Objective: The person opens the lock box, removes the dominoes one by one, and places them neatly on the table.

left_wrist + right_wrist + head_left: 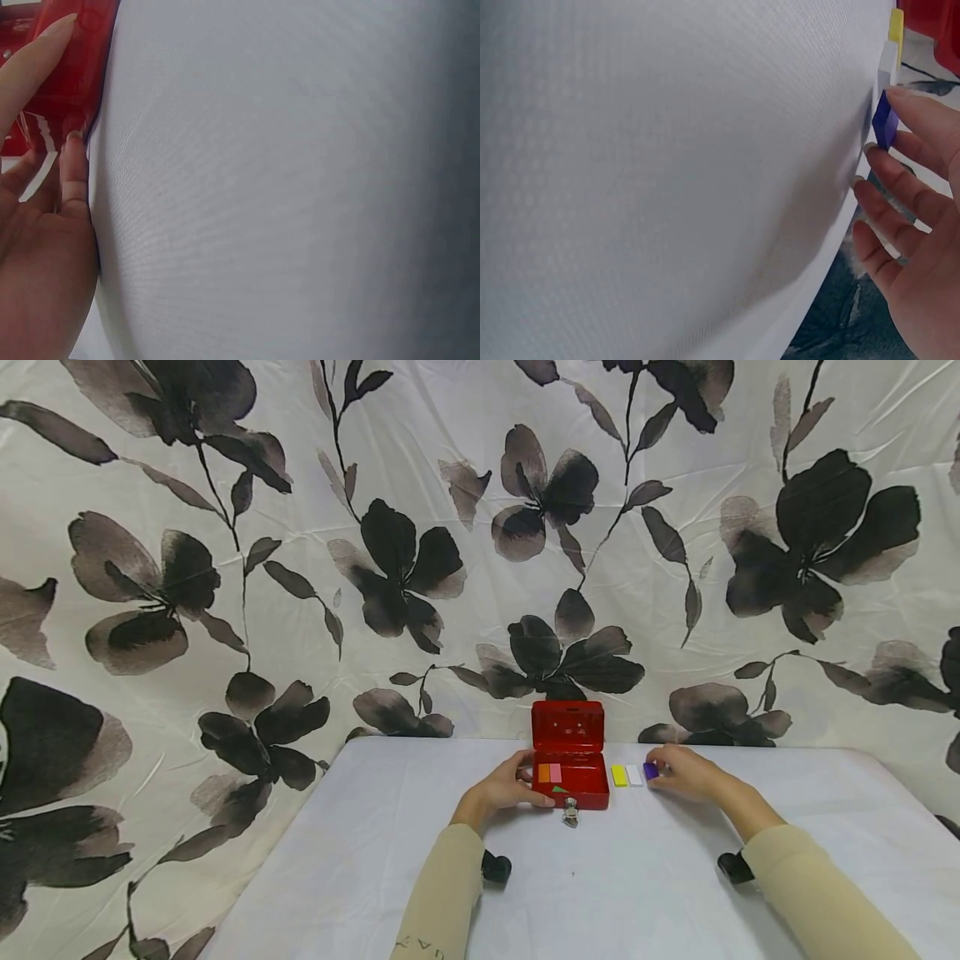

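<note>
A small red metal cash box stands with its lid raised near the table's far edge. My left hand grips its left side, thumb along the front and the other fingers round the side. Inside the box lie an orange block, a pink block and a partly hidden green piece. To the right of the box, my right hand pinches a purple block between thumb and fingers. Beside it are a white block and a yellow block, in line toward the box.
Keys hang at the lock on the box's front. A white cloth covers the table. Behind it hangs a floral-patterned curtain. Dark wrist devices show at both sleeves.
</note>
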The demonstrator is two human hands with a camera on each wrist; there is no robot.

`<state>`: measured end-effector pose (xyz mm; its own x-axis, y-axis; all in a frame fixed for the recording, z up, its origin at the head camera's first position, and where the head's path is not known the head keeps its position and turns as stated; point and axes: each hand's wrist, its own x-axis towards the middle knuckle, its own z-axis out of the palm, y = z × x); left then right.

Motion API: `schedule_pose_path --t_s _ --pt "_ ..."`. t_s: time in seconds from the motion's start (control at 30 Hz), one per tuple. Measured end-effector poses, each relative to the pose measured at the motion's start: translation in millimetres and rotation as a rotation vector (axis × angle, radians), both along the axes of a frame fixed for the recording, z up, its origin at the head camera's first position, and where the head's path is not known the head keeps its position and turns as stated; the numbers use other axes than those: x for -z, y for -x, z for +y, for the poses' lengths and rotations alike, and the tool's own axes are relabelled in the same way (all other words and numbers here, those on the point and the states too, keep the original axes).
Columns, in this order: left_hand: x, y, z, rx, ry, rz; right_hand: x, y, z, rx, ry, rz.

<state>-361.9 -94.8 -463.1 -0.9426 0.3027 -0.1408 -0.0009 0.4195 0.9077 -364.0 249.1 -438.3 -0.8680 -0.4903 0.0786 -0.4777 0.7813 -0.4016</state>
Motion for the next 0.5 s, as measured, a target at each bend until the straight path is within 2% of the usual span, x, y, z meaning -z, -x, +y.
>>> schedule_pose_path --t_s 0.17,0.5 --pt "-0.5 -0.7 0.0 0.001 0.002 0.004 1.5 1.7 0.0 0.017 0.009 -0.031" --pt "-0.9 -1.0 -0.3 -0.003 -0.008 -0.001 3.3 4.0 -1.7 0.030 -0.010 -0.036"
